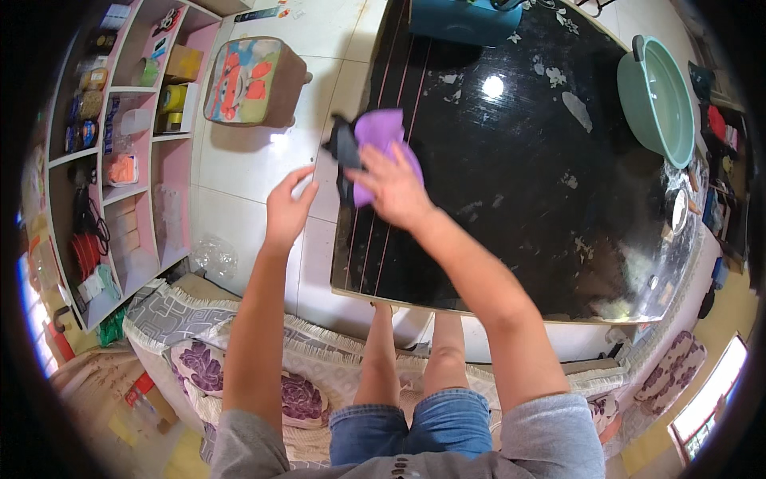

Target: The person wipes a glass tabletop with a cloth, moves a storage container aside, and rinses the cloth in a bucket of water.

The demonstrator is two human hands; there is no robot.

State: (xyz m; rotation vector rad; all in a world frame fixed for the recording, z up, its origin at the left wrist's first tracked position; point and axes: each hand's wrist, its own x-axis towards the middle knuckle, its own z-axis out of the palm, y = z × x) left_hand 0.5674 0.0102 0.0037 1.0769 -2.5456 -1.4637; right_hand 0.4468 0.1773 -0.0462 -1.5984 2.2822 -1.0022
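My right hand rests with fingers spread on a purple cloth at the left edge of a glossy black table. Beside the cloth a crumpled black piece, cloth or plastic, sticks out past the table edge. My fingers cover part of the purple cloth. My left hand hovers over the floor left of the table, thumb and fingers apart, holding nothing. Both hands are bare, and the black piece lies between them.
A green plastic basin stands at the table's right edge, a blue box at its far end. A stool with a cartoon-print top is on the tiled floor. A cubby shelf lines the left side. A sofa is behind my legs.
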